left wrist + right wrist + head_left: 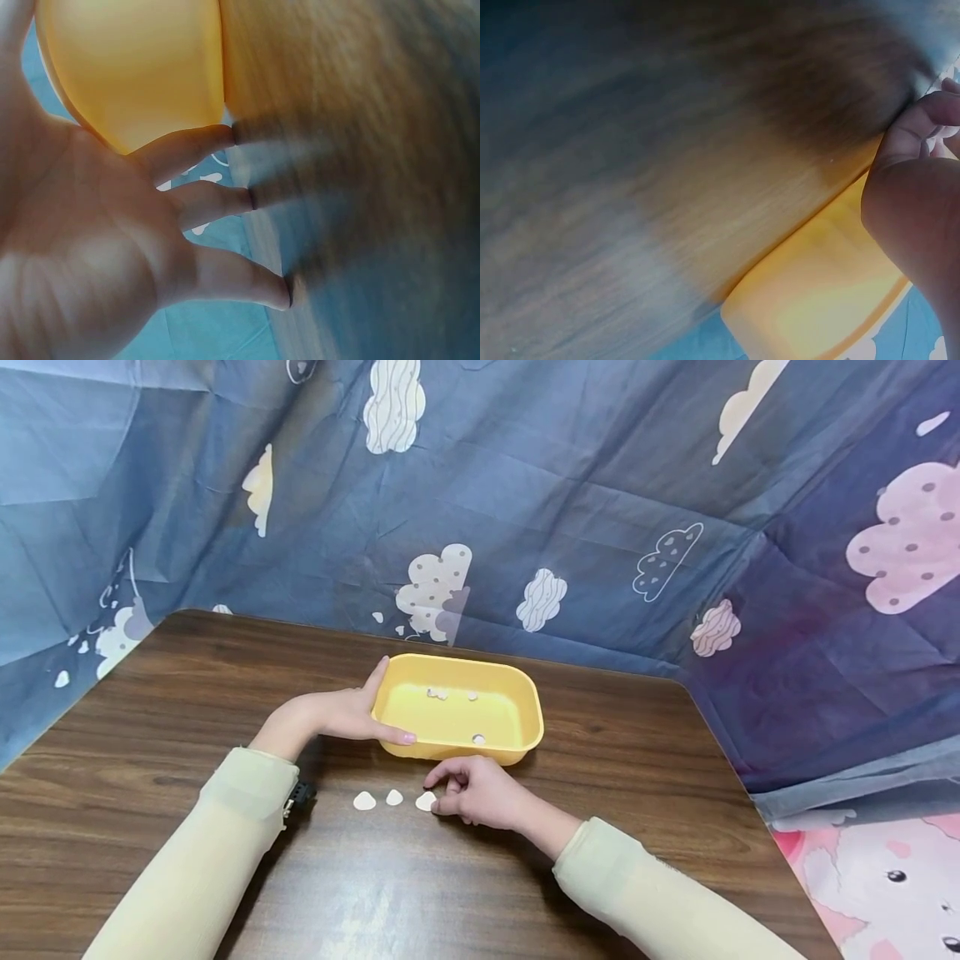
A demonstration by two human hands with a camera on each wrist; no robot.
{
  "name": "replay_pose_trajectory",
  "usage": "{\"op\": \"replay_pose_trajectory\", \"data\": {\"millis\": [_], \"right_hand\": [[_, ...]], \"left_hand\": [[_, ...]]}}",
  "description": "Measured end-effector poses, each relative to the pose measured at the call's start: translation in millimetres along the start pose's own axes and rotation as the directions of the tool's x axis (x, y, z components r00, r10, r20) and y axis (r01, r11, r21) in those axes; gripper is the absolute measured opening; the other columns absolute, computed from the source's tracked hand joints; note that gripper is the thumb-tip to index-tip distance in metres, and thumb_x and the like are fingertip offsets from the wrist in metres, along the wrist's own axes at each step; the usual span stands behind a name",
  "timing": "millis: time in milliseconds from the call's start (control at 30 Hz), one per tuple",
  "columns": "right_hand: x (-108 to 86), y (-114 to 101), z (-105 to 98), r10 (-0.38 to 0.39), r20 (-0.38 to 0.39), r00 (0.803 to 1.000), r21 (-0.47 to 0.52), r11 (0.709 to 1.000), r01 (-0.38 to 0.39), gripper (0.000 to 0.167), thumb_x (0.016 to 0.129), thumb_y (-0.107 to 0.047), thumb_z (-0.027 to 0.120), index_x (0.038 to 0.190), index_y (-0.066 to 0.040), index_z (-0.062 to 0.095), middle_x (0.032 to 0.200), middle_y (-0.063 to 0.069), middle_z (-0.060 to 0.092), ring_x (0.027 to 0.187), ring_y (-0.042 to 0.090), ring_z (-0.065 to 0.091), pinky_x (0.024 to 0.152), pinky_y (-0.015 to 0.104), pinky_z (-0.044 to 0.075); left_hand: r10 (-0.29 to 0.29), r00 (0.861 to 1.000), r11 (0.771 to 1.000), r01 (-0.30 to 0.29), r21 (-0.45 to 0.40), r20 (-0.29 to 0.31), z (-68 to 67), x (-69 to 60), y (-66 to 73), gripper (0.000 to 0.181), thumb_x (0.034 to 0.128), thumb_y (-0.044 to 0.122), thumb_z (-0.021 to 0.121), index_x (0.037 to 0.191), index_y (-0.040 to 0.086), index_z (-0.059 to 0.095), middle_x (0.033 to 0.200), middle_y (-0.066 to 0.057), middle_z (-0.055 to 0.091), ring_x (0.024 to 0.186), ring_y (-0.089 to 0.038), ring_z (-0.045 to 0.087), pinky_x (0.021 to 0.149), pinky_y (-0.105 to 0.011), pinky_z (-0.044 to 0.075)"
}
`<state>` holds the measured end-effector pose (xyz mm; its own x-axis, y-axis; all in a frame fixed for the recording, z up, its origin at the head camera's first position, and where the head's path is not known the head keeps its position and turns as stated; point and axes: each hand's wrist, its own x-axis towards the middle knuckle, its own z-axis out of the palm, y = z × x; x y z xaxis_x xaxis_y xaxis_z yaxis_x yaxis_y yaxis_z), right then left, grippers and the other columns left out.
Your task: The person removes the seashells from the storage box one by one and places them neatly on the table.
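A yellow plastic tub (517,748) stands near the middle of the table, with several small pale pieces on its floor. My left hand (341,710) lies against the tub's left end, thumb along the front rim, fingers spread. In the left wrist view, the fingertips (279,292) of that hand reach the table. In front of the tub, my right hand (480,793) curls its thumb and index finger at the edges of a white shell-like piece (424,801). Two similar pieces, one in the middle (393,797) and one at the left (364,801), lie beside it in a row.
The dark wood-grain table (660,827) runs back to a blue cloud-print curtain (480,510). Pink patterned cloth (885,885) hangs past the right edge. A small black device (302,795) sits at the left wrist.
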<state>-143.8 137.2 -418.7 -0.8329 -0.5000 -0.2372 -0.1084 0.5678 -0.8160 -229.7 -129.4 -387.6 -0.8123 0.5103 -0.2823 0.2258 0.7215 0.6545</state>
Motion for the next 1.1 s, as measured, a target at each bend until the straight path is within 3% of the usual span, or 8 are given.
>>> {"op": "replay_pose_trajectory", "data": {"millis": [200, 400, 833, 1100], "right_hand": [[1.6, -0.5, -2.5, 0.013, 0.001, 1.0, -0.005, 1.0, -0.013, 0.021, 0.092, -0.011, 0.082, 0.111, -0.012, 0.075, 0.065, -0.004, 0.054, 0.049, 0.01, 0.05, 0.048, 0.023, 0.044], [2.9, -0.8, -3.5, -0.005, 0.015, 1.0, 0.019, 1.0, 0.005, 0.022, 0.091, -0.011, 0.082, 0.112, -0.008, 0.075, 0.065, -0.004, 0.052, 0.049, 0.009, 0.049, 0.049, 0.022, 0.044], [3.8, -2.4, -4.6, -0.015, 0.014, 1.0, 0.019, 1.0, 0.015, 0.022, 0.09, -0.013, 0.083, 0.111, -0.01, 0.075, 0.064, -0.005, 0.053, 0.049, 0.01, 0.05, 0.049, 0.023, 0.045], [3.1, -1.3, -3.9, 0.0, 0.019, 1.0, 0.04, 0.999, 0.0, 0.023, 0.09, -0.016, 0.085, 0.11, -0.01, 0.075, 0.063, -0.004, 0.054, 0.05, 0.011, 0.05, 0.048, 0.024, 0.044]], "left_hand": [[-0.02, 1.0, 1.0, 0.019, 0.023, 0.007, -2.1, -0.6, 1.6, 0.151, 0.0821, 0.076, 0.076, 0.164, 0.009, -0.032, 0.166, -0.038, 0.032, 0.154, -0.045, 0.042, 0.127, -0.058, 0.034], [-0.028, 1.0, 0.999, 0.028, 0.019, -0.009, -2.9, -2.3, 0.9, 0.151, 0.0818, 0.076, 0.076, 0.164, 0.01, -0.032, 0.167, -0.037, 0.031, 0.154, -0.044, 0.043, 0.127, -0.057, 0.034], [-0.011, 1.0, 1.0, 0.012, 0.026, -0.009, -4.7, -2.3, 3.0, 0.15, 0.0829, 0.074, 0.077, 0.164, 0.008, -0.031, 0.162, -0.038, 0.04, 0.149, -0.043, 0.049, 0.126, -0.057, 0.036], [-0.015, 1.0, 1.0, 0.016, 0.02, -0.006, -3.0, -0.4, -1.6, 0.151, 0.0815, 0.076, 0.077, 0.164, 0.009, -0.03, 0.167, -0.038, 0.031, 0.153, -0.044, 0.044, 0.127, -0.057, 0.035]]}}
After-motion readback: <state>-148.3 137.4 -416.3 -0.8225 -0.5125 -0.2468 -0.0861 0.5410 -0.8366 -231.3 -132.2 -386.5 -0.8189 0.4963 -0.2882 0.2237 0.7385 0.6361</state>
